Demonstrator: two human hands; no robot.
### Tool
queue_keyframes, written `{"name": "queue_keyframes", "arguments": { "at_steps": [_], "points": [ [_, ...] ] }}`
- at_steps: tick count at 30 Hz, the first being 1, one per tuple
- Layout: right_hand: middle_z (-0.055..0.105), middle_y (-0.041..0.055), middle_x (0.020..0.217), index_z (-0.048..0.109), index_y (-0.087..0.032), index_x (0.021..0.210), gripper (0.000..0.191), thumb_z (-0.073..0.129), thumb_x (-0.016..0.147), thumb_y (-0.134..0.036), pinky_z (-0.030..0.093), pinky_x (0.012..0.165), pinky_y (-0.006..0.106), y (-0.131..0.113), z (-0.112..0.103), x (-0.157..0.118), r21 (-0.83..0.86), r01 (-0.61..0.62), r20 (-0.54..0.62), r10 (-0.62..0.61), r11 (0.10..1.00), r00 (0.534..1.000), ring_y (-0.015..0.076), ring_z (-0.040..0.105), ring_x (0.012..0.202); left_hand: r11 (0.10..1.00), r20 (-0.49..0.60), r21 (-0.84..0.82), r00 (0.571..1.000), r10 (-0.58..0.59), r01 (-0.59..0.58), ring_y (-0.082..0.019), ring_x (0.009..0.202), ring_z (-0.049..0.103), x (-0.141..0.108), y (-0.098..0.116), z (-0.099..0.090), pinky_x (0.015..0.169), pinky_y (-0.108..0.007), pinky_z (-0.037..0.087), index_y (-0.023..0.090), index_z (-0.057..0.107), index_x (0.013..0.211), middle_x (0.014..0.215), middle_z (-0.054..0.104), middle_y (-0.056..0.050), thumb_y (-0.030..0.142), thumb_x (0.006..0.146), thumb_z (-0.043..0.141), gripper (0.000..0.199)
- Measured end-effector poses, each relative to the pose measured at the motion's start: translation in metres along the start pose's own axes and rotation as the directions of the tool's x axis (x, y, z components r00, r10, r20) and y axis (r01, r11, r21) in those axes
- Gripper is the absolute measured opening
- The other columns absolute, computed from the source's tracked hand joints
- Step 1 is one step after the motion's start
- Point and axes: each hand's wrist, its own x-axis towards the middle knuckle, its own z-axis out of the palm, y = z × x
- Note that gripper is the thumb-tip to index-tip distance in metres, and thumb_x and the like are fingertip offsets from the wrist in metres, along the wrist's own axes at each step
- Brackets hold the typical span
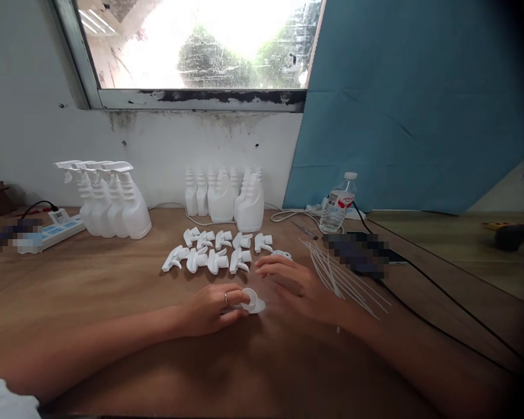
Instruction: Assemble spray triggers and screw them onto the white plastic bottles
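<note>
My left hand (220,305), with a ring on one finger, is closed on a white trigger sprayer head (254,301) held low over the table. The round collar of that sprayer head faces up toward me. To its right, my right hand (294,285) is open, fingers stretched out to the left. Just beyond those fingers lie small white ring-like pieces (282,254), partly hidden by the hand. Several more trigger sprayer heads (218,262) lie in two rows behind my hands. Thin white tubes (332,273) are spread beside my right wrist.
Several white bottles without heads (250,203) stand by the wall. At the left are several bottles with sprayer heads (133,209), beside a power strip (55,233). A clear water bottle (336,206) stands at the right, near a black cable (441,308) crossing the brown table (157,372).
</note>
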Motion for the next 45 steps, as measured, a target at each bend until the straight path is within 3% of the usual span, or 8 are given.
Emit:
{"name": "queue_keyframes", "arguments": {
  "at_steps": [5, 8, 11, 14, 17, 26, 40, 45],
  "points": [
    [0.069, 0.0092, 0.087, 0.066, -0.017, 0.091, 0.020, 0.046, 0.088, -0.019, 0.048, 0.075, 0.033, 0.044, -0.037, -0.006, -0.485, -0.226, -0.033, 0.241, 0.845, 0.970, 0.0211, 0.065, 0.079, 1.000, -0.007, -0.006, 1.000, -0.030, 0.030, -0.015, 0.081, 0.058, -0.001, -0.001, 0.000, 0.073, -0.024, 0.045, 0.019, 0.054, 0.104, 0.096, 0.062, -0.006, 0.031, 0.093, 0.046, 0.018],
    [0.066, 0.0074, 0.067, 0.064, -0.016, 0.073, 0.025, 0.047, 0.087, -0.028, 0.041, 0.058, 0.027, 0.067, -0.063, -0.013, -0.616, -0.520, -0.078, 0.610, 0.592, 0.788, 0.0204, 0.063, 0.065, 0.997, 0.014, -0.005, 0.997, -0.073, 0.073, -0.015, 0.082, 0.059, -0.002, -0.001, 0.000, 0.074, -0.024, 0.044, 0.019, 0.052, 0.103, 0.098, 0.063, -0.006, 0.032, 0.093, 0.046, 0.018],
    [0.061, 0.0082, 0.056, 0.053, -0.016, 0.053, 0.044, 0.049, 0.086, -0.044, 0.038, 0.052, 0.026, 0.079, -0.082, -0.020, -0.553, -0.692, 0.011, 0.835, 0.464, 0.550, 0.0190, 0.060, 0.054, 0.993, 0.021, -0.008, 0.993, -0.119, 0.119, -0.015, 0.080, 0.058, -0.002, -0.001, 0.001, 0.072, -0.024, 0.044, 0.019, 0.051, 0.103, 0.097, 0.063, -0.005, 0.033, 0.092, 0.048, 0.018],
    [0.058, 0.0086, 0.050, 0.047, -0.017, 0.045, 0.052, 0.051, 0.083, -0.052, 0.039, 0.047, 0.027, 0.081, -0.087, -0.025, -0.466, -0.799, 0.182, 0.925, 0.380, 0.334, 0.0148, 0.052, 0.041, 0.989, 0.011, 0.002, 0.989, -0.149, 0.149, -0.014, 0.076, 0.057, -0.002, -0.001, 0.001, 0.068, -0.023, 0.043, 0.019, 0.050, 0.101, 0.094, 0.064, -0.004, 0.033, 0.089, 0.051, 0.018],
    [0.057, 0.0078, 0.050, 0.046, -0.016, 0.045, 0.049, 0.053, 0.083, -0.046, 0.038, 0.043, 0.025, 0.080, -0.085, -0.026, -0.471, -0.819, 0.253, 0.939, 0.329, 0.233, 0.0110, 0.047, 0.037, 0.987, 0.006, 0.001, 0.987, -0.161, 0.161, -0.014, 0.075, 0.058, -0.001, 0.000, 0.000, 0.068, -0.023, 0.043, 0.019, 0.051, 0.101, 0.093, 0.064, -0.004, 0.033, 0.088, 0.052, 0.019],
    [0.057, 0.0044, 0.051, 0.048, -0.015, 0.051, 0.029, 0.054, 0.078, -0.026, 0.031, 0.037, 0.020, 0.085, -0.083, -0.026, -0.484, -0.823, 0.251, 0.948, 0.299, 0.197, 0.0075, 0.045, 0.035, 0.978, 0.025, -0.042, 0.979, -0.204, 0.205, -0.015, 0.083, 0.061, -0.001, 0.003, -0.001, 0.074, -0.024, 0.045, 0.021, 0.052, 0.105, 0.098, 0.065, -0.004, 0.033, 0.088, 0.053, 0.021],
    [0.050, 0.0039, 0.041, 0.042, -0.018, 0.045, 0.036, 0.052, 0.079, -0.027, 0.031, 0.037, 0.023, 0.073, -0.089, -0.019, -0.477, -0.832, 0.100, 0.958, 0.283, 0.268, 0.0099, 0.042, 0.031, 0.982, 0.010, -0.025, 0.983, -0.185, 0.185, -0.014, 0.080, 0.061, 0.000, 0.003, -0.001, 0.071, -0.023, 0.045, 0.019, 0.052, 0.105, 0.096, 0.066, -0.004, 0.032, 0.088, 0.053, 0.021],
    [0.054, 0.0029, 0.044, 0.042, -0.019, 0.056, 0.030, 0.050, 0.082, -0.031, 0.023, 0.032, 0.021, 0.071, -0.101, -0.022, -0.302, -0.912, 0.054, 0.960, 0.278, 0.275, 0.0070, 0.035, 0.025, 0.982, 0.019, -0.028, 0.982, -0.187, 0.187, -0.015, 0.084, 0.062, -0.001, 0.004, -0.001, 0.075, -0.024, 0.046, 0.020, 0.052, 0.106, 0.097, 0.066, -0.004, 0.032, 0.088, 0.053, 0.022]
  ]
}}
